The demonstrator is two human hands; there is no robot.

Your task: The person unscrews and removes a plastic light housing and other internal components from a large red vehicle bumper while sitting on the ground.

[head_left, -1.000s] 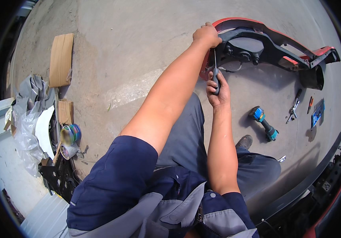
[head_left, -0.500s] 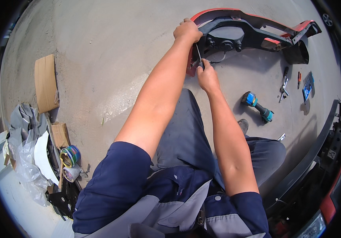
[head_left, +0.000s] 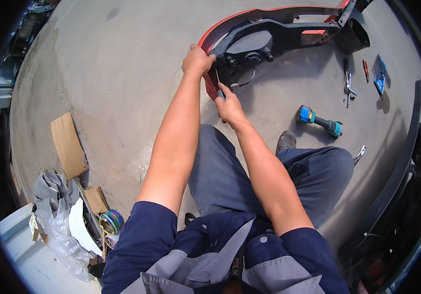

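Note:
A red car bumper [head_left: 227, 33], its dark inner side toward me, stands on the floor ahead. My left hand [head_left: 198, 61] is closed round its left end. Just below, my right hand [head_left: 230, 105] grips what looks like a screwdriver [head_left: 221, 94] by the handle. The thin shaft points up at the bumper's inner edge; its tip is hard to make out. Set in the bumper is a black frame [head_left: 289, 36] with a grey lamp housing [head_left: 250, 42]. A short cable [head_left: 246, 81] hangs beneath the housing.
On the floor to the right lie a teal cordless power tool [head_left: 321, 121], a ratchet [head_left: 347, 81], an orange-handled tool [head_left: 365, 71] and a blue bit case [head_left: 379, 76]. Cardboard [head_left: 68, 147], tape rolls [head_left: 111, 221] and plastic sheeting [head_left: 63, 235] are at left. Dark car parts [head_left: 392, 181] edge the right.
The view has shifted, so bumper and hands appear farther left. My left hand keeps its hold on the bumper end. The right hand, still gripping the tool, is slightly closer to the left.

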